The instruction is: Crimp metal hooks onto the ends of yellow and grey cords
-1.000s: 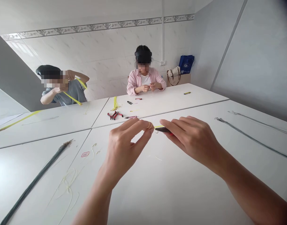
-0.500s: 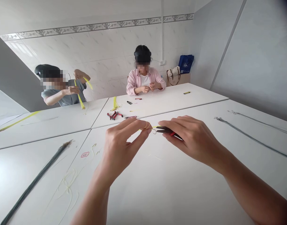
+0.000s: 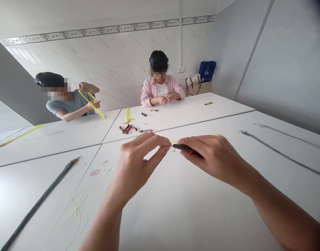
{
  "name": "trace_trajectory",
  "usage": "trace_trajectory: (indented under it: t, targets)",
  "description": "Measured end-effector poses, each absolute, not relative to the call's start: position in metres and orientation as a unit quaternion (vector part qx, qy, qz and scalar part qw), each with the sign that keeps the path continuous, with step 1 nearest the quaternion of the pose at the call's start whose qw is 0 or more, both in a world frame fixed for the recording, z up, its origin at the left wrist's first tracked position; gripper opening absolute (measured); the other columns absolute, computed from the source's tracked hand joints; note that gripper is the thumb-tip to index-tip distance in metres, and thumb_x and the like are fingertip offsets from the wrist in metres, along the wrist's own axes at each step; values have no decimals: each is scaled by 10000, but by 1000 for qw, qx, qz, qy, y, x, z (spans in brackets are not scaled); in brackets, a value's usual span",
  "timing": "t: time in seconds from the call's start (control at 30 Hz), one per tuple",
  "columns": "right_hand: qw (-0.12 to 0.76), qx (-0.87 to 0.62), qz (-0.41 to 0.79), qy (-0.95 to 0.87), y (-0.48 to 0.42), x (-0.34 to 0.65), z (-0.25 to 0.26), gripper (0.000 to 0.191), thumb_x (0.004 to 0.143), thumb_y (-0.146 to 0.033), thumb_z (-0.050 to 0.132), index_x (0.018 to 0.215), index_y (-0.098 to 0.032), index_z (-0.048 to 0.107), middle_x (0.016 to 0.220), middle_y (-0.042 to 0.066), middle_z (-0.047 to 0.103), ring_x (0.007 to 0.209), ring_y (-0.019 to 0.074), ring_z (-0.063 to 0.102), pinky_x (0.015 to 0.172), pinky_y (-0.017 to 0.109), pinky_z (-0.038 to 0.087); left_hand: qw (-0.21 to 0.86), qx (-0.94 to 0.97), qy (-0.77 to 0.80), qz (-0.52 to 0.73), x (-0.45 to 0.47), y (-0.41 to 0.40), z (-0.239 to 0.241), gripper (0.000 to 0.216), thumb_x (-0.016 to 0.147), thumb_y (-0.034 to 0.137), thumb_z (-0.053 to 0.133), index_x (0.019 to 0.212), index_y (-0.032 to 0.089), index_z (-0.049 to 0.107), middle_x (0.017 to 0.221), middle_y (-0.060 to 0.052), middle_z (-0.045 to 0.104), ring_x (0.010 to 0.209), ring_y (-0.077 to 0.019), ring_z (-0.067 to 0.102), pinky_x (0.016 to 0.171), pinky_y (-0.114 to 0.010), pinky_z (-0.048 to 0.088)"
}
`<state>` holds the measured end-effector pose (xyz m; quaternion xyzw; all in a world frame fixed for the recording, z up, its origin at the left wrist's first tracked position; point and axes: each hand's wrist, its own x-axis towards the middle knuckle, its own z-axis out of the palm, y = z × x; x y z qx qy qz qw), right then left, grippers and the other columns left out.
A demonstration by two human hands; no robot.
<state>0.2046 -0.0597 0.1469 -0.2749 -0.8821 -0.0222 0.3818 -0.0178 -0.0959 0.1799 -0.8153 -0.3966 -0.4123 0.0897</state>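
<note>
**Hands, cord and tool above the tabletop**

Tabletop (image 3: 175, 209): white. Left hand (image 3: 135, 164): fingers pinched on yellow cord (image 3: 165, 142), held just above the tabletop. Right hand (image 3: 214, 158): fingers clamped on black tool (image 3: 184, 148), tip at the cord. Beyond: red pliers (image 3: 128, 128), lying flat.

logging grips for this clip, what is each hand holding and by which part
Left hand pinches a thin yellow cord at its looped end. Right hand grips a small black tool by its rear half.
</note>
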Motion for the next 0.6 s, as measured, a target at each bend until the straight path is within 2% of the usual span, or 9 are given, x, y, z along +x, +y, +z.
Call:
trace_trajectory:
  t: [0.3,0.6]
  targets:
    - [363,-290,-8,-886,-61,202,145,132,1035,-213,536,1043,-201,668,766,10,711,573,120,565,530,261,350,63,-830,-403,-380,-24,-95,179,132,988,135,567,916,211,647,829,17,702,692,-91,603,670,-217,489]
    - [347,-298,-48,-888,-63,198,144,155,1049,-169,492,1076,-166,645,768,36,709,622,158,606,572,291,388,114,-825,-391,-391,-20,-94,178,134,980,99,570,913,198,631,752,29,641,688,-94,563,652,-209,447]
